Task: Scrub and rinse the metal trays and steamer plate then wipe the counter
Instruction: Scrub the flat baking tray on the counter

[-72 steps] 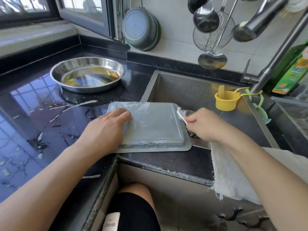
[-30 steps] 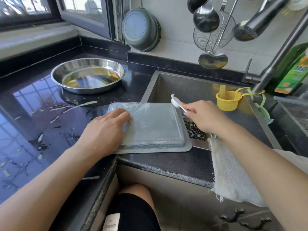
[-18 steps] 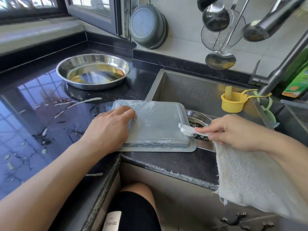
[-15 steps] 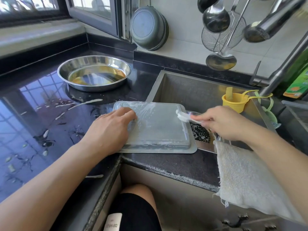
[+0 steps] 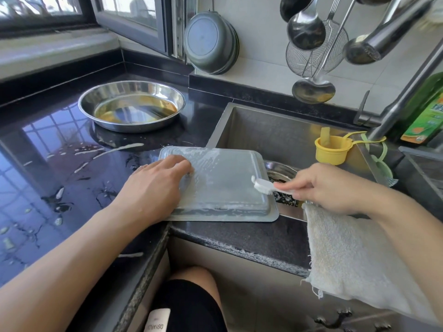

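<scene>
The square metal tray (image 5: 225,180) lies upside down at the centre of the frame, soapy film across its base, its left part on the black worktop (image 5: 60,164) and its right edge overhanging the sink (image 5: 275,130). Its left side is hidden under the left hand (image 5: 153,188), which lies flat on it with fingers straight and pressing down. The right hand (image 5: 328,188) pinches the handle of a small white brush (image 5: 261,186), whose head touches the tray's right edge; most of the handle is buried in the fingers. Below the brush, only a sliver of the sink's drain strainer (image 5: 285,197) shows, and what sits in it is hard to make out. A pale cloth (image 5: 354,255) drapes over the worktop's front edge at lower right, partly covered by the right forearm. A round steel pan (image 5: 131,105) sits well apart at upper left, with white streaks on the wet worktop between it and the tray. A yellow cup (image 5: 332,149) hangs at the sink's right wall. The tap (image 5: 405,87) and hanging ladles (image 5: 309,27) are cut off by the top edge. The sink's far half lies open.
</scene>
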Available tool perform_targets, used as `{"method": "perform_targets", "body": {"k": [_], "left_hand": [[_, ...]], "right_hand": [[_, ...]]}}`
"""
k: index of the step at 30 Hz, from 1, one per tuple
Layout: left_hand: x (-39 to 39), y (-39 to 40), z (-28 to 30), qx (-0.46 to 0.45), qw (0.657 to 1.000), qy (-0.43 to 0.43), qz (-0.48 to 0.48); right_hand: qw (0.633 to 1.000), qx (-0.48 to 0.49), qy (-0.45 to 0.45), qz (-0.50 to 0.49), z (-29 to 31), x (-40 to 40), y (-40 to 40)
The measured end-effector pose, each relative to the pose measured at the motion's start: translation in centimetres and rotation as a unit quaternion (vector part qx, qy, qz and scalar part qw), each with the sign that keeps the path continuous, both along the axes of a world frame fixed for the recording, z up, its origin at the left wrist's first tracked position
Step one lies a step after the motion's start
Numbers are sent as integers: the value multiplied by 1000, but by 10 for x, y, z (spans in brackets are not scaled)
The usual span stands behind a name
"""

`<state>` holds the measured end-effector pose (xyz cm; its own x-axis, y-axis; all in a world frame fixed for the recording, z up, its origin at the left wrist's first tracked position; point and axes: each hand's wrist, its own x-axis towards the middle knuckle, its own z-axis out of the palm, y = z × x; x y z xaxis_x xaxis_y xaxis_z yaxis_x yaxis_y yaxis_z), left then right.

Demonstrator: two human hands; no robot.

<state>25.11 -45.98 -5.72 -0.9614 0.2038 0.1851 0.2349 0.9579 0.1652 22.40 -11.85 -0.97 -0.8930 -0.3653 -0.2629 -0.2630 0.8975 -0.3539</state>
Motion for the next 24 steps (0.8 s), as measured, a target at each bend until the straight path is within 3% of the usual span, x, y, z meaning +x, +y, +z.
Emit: {"method": "perform_targets", "body": {"k": [6, 9, 18, 24], "left_hand": [[-1, -2, -2, 12, 1000, 10, -7], [-3, -5, -6, 20, 999, 33, -17], [-7, -8, -14, 11, 999, 36, -22], [-6, -6, -12, 14, 999, 30, -12]], "right_hand": [[994, 14, 99, -54, 4, -64, -34], [992, 24, 104, -63, 2, -70, -47], [998, 20, 37, -40, 0, 38, -24], [986, -32, 139, -89, -18, 79, -28]]}}
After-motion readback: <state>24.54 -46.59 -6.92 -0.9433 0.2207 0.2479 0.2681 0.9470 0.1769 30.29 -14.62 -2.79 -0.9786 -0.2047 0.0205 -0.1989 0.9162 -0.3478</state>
